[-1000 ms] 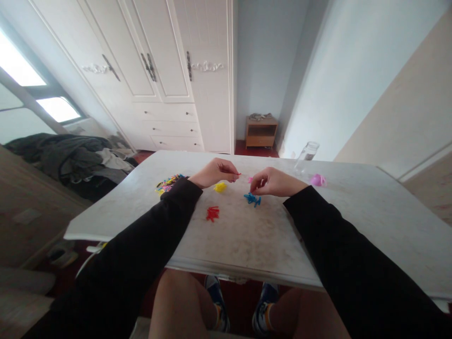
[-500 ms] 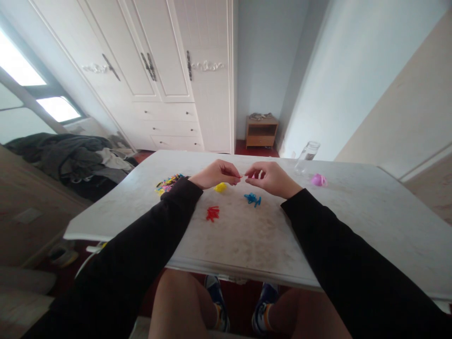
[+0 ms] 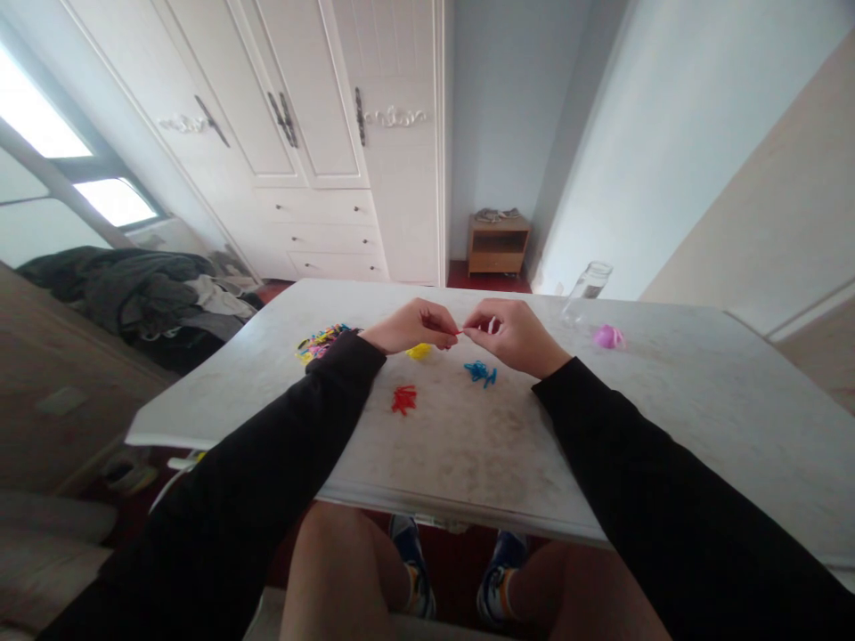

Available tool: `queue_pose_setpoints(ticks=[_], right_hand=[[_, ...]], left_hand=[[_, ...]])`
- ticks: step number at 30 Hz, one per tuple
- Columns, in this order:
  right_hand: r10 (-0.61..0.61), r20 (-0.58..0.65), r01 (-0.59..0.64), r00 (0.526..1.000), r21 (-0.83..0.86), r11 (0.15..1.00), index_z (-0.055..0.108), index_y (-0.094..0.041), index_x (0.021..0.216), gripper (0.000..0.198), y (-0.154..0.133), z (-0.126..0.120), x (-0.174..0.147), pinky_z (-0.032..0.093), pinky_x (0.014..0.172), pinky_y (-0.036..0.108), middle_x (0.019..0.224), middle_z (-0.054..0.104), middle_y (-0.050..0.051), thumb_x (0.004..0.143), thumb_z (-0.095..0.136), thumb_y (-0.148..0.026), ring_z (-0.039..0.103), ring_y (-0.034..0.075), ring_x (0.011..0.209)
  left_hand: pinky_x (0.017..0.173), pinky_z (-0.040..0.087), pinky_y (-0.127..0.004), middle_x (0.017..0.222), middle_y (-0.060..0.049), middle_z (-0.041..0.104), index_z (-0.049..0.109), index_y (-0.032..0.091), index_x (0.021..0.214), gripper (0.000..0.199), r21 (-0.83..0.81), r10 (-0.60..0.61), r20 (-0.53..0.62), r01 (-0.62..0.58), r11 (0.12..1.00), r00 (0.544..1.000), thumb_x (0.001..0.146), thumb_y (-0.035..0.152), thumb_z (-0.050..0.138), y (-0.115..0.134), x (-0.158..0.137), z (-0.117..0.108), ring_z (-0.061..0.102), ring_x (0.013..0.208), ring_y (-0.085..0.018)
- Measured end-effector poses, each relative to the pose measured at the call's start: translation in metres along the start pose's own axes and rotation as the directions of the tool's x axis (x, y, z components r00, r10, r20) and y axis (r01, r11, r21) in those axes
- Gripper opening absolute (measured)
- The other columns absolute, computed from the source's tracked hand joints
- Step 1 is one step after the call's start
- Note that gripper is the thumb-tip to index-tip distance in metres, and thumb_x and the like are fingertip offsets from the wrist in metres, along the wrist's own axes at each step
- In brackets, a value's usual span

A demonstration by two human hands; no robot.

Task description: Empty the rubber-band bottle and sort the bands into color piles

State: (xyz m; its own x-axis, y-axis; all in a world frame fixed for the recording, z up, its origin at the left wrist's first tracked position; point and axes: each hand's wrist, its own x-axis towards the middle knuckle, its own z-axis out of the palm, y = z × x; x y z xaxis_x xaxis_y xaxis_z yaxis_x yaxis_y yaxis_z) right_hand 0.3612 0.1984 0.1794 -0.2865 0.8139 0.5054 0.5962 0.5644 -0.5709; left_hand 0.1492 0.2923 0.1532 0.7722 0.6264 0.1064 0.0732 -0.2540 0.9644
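On my feed I find the left hand (image 3: 419,324) and right hand (image 3: 508,333) pinched closed on the red band (image 3: 460,331) between them, which could, if either pinch slips, spring toward the blue bands (image 3: 481,374) at five o'clock.

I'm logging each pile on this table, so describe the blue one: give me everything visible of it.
The blue pile is a small, loose heap of thin, bright blue strands, perhaps rubbery bands, tangled together with several ends poking outward. Individual pieces are too small to count. It lies flat on the whitish, stained table, just nearer the person than the right hand, right of and slightly farther away than the red pile. Neither hand appears to touch it.
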Motion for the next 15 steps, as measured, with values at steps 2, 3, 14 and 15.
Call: queue_pose_setpoints(ticks=[2,3,14,15], right_hand=[[-0.006,-0.031,0.007,1.0,0.032,0.999,0.075,-0.018,0.076,0.009,-0.009,0.0,-0.001,0.045,0.065,0.028,0.074,0.071,0.003,0.083,0.069,-0.016,0.058,0.014,0.067],[-0.007,-0.021,0.008,1.0,0.063,0.998,0.076,-0.018,0.077,0.008,-0.014,0.002,-0.002,0.045,0.065,0.028,0.076,0.072,0.003,0.083,0.07,-0.016,0.058,0.014,0.068],[-0.118,0.343,0.036,0.932,0.236,0.971,0.08,-0.018,0.086,0.014,-0.039,0.06,-0.018,0.045,0.068,0.027,0.079,0.074,0.001,0.086,0.074,-0.005,0.058,0.011,0.066],[-0.116,0.347,0.034,0.931,0.233,0.972,0.081,-0.018,0.086,0.014,-0.038,0.062,-0.018,0.045,0.069,0.027,0.079,0.074,0.001,0.087,0.074,-0.006,0.058,0.012,0.067]], left_hand=[[0.063,0.055,-0.023,0.07,-0.004,0.076,0.077,0.012,0.079,0.029,-0.003,0.015,-0.007,-0.015,1.0,1.0,0.065,0.029,0.096,0.0,0.001,-0.001,0.069,0.063,-0.012],[0.062,0.053,-0.022,0.07,-0.004,0.076,0.076,0.011,0.078,0.029,0.0,0.025,-0.005,-0.025,1.0,1.0,0.065,0.029,0.096,-0.001,0.001,-0.001,0.068,0.063,-0.012],[0.07,0.059,-0.027,0.077,-0.004,0.078,0.077,0.013,0.08,0.025,0.014,0.044,-0.052,-0.044,0.999,0.998,0.066,0.025,0.095,-0.005,0.004,-0.002,0.07,0.069,-0.013],[0.07,0.059,-0.027,0.076,-0.004,0.078,0.077,0.013,0.08,0.025,0.012,0.042,-0.05,-0.042,0.999,0.998,0.066,0.025,0.095,-0.005,0.004,-0.002,0.07,0.069,-0.012]])
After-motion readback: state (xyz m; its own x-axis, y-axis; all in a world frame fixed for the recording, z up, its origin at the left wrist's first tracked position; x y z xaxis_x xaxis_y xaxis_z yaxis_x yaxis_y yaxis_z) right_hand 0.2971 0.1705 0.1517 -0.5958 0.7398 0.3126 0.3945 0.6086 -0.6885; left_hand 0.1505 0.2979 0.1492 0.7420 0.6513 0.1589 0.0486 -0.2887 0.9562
